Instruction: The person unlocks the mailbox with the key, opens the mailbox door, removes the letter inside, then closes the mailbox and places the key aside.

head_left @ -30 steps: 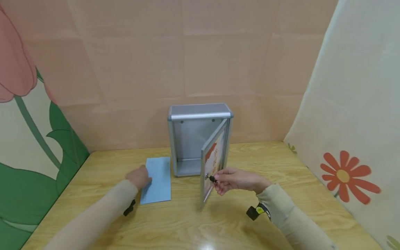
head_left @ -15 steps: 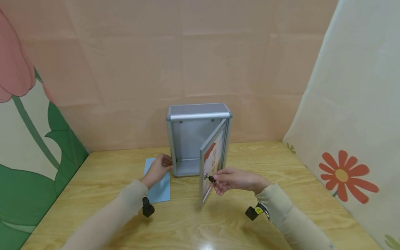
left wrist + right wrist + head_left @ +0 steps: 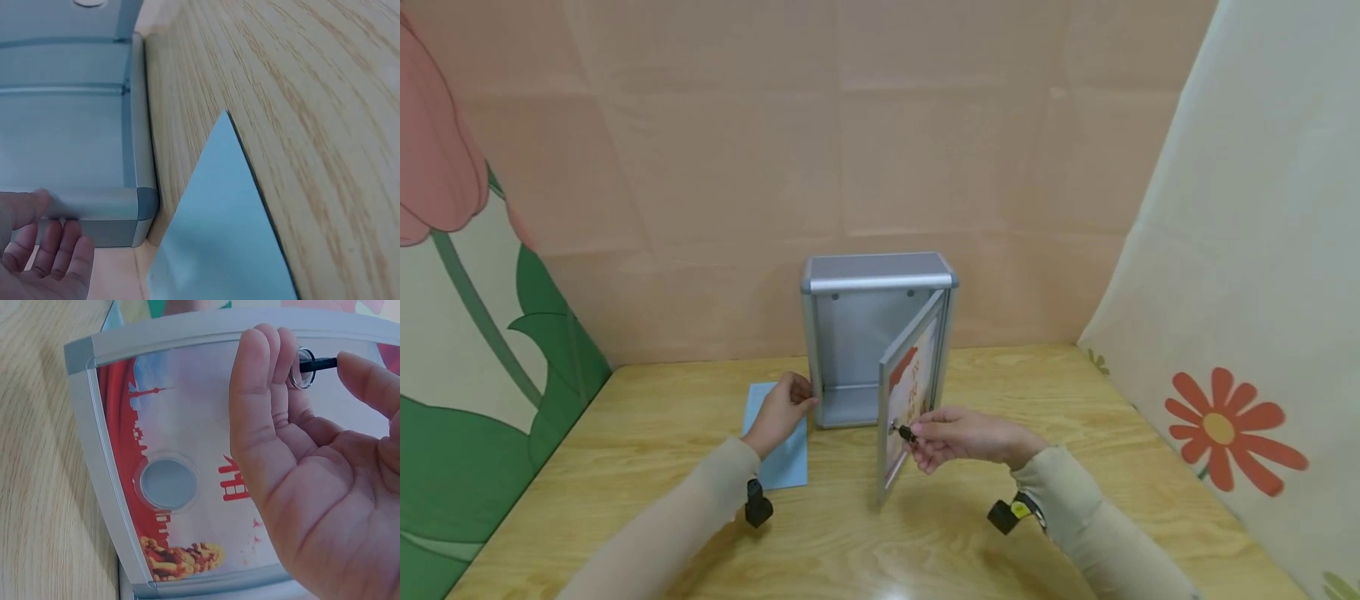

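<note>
An upright silver metal box (image 3: 876,271) stands at the back of the table, its door swung outward on the right side. My left hand (image 3: 778,417) grips the lower part of the box's left side edge; in the left wrist view the thumb lies over the frame and the fingers curl beneath it. My right hand (image 3: 973,437) pinches a black-headed key (image 3: 319,364) with a ring on it, at the lock near the free edge of the door (image 3: 206,425). That door carries a printed red and white picture and a round window. The box's visible interior is bare.
A light blue flat sheet or booklet (image 3: 219,219) lies left of the box, partly under my left forearm in the head view. The wooden table (image 3: 880,542) backs onto a pinkish cloth (image 3: 737,167). Flower-print cloths hang at both sides.
My left hand has moved right, from the blue sheet to the box's left edge, and now grips it. The right hand, key and door stay about where they were.
</note>
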A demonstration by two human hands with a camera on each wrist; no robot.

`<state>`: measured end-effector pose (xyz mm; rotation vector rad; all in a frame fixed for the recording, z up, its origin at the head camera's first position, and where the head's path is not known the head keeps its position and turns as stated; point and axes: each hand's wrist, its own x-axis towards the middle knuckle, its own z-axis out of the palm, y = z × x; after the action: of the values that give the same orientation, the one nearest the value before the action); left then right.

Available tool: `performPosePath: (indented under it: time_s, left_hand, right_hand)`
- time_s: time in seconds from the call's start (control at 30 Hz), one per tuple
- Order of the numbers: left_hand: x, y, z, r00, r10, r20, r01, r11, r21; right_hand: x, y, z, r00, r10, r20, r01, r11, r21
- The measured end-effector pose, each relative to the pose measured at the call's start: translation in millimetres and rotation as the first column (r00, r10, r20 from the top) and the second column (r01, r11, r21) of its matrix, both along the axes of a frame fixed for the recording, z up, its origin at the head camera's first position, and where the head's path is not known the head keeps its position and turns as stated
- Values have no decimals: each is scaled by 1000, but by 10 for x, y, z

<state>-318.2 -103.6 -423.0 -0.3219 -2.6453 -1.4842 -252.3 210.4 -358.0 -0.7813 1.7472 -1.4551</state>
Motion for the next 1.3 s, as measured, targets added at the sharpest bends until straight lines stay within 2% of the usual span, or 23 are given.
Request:
performPosePath:
  time_s: [0.2, 0.4, 0.5, 0.6, 0.77, 0.9, 1.1, 1.3]
  left_hand:
    - [-11, -17, -25, 1000, 0, -7, 0, 1000, -5]
    - [-11, -1, 0, 999, 5, -32, -5, 1000, -8]
    - [-14, 5, 7, 999, 11, -36, -11, 1000, -4]
    - [-12, 11, 11, 999, 17, -31, -17, 1000, -1]
    - [2, 4, 6, 999, 19, -31, -19, 1000, -3]
    - [-1, 11, -1, 999, 23, -33, -23, 1000, 6]
    - [-17, 21, -22, 999, 29, -31, -28, 999, 20]
    - [-13, 20, -28, 999, 24, -48, -23, 999, 27]
  right_hand:
    - [-41, -141, 17, 999, -48, 12, 48, 998, 39]
    - [-205, -380, 12, 995, -61, 84, 64, 997, -38]
    - [-302, -527, 14, 988, -98, 123, 105, 993, -52]
    - [-380, -686, 36, 972, -174, 158, 180, 983, -24]
    - [-508, -894, 52, 916, -332, 225, 336, 942, 21]
    - [-601, -982, 44, 881, -386, 274, 400, 916, 5]
    - [-679, -1024, 29, 867, -407, 288, 426, 905, -3]
    - [-680, -1038, 22, 859, -413, 304, 438, 899, -16]
